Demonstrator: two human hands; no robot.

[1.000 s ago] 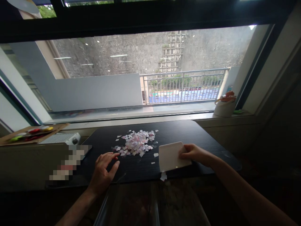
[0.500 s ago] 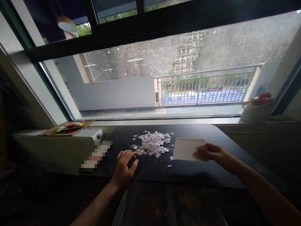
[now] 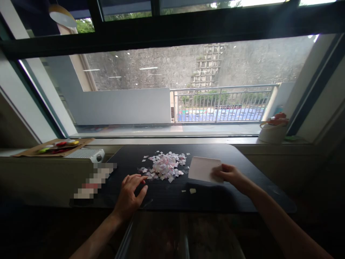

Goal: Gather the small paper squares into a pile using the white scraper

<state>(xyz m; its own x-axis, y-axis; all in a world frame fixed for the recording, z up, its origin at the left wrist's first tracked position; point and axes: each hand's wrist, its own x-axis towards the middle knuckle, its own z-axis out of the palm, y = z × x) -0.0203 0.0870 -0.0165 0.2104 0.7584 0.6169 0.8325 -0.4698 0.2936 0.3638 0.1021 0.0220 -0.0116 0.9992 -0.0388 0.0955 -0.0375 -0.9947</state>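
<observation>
1. The left hand (image 3: 128, 194), loosely curled, thumb apart, holds nothing beside the paper pile (image 3: 165, 165).
2. The pile lies on the dark table (image 3: 169, 199).
3. A pale card (image 3: 202, 168) is right of the pile.
4. The right hand (image 3: 232, 176) pinches its right end.

A pixelated item (image 3: 93, 181) at the left of the table (image 3: 167, 197) can't be identified — the fingertips (image 3: 217, 174) of the right hand (image 3: 232, 176) blur against the white card (image 3: 201, 168), and the bottom edge cuts both forearms (image 3: 94, 233)
</observation>
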